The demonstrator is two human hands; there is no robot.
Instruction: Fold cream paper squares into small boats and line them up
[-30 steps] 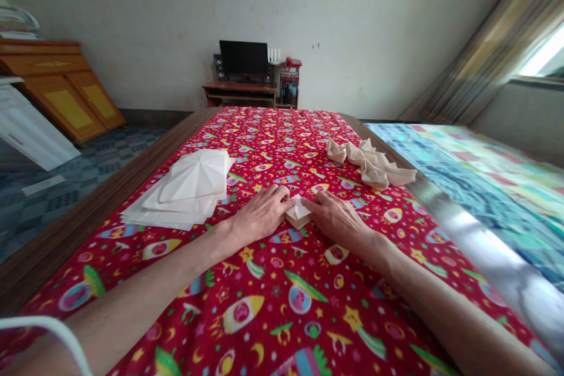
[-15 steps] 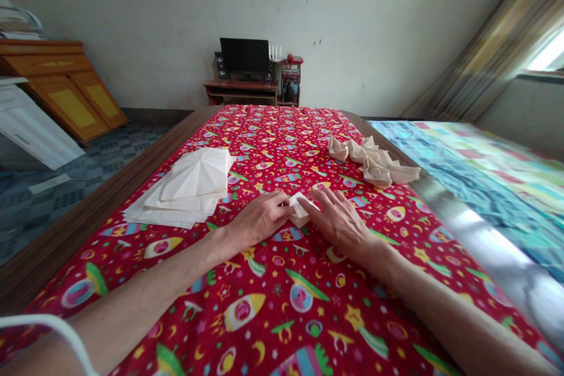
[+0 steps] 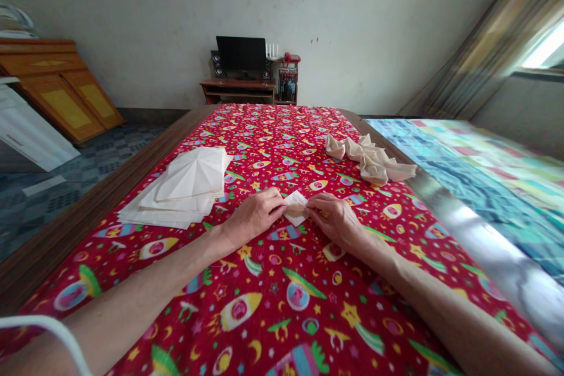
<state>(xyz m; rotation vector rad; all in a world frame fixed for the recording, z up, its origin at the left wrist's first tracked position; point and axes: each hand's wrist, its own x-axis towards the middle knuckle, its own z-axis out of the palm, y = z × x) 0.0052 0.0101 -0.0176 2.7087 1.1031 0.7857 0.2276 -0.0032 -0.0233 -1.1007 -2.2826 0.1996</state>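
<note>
A small folded piece of white paper (image 3: 296, 208), roughly diamond-shaped, lies between my hands over the red patterned cloth (image 3: 259, 270). My left hand (image 3: 261, 210) pinches its left corner between thumb and fingers. On the opposite side, my right hand (image 3: 331, 215) is closed on the right corner. To the left rests a stack of creased, cream-white paper sheets (image 3: 191, 179), the top one marked by folds spreading from one point. Several folded paper boat-like shapes (image 3: 373, 165) sit in a cluster to the right.
A white cable (image 3: 53, 322) crosses the lower left corner. Beyond the table's far end, a monitor (image 3: 241, 54) stands on a small desk (image 3: 238, 89). A wooden cabinet (image 3: 70, 91) is at the left, and a bed with a coloured cover (image 3: 458, 176) adjoins on the right.
My right hand's spread fingers have drawn back from the paper's top into a pinch at its right corner. More of the paper shows, opened into a diamond. My view has shifted slightly.
</note>
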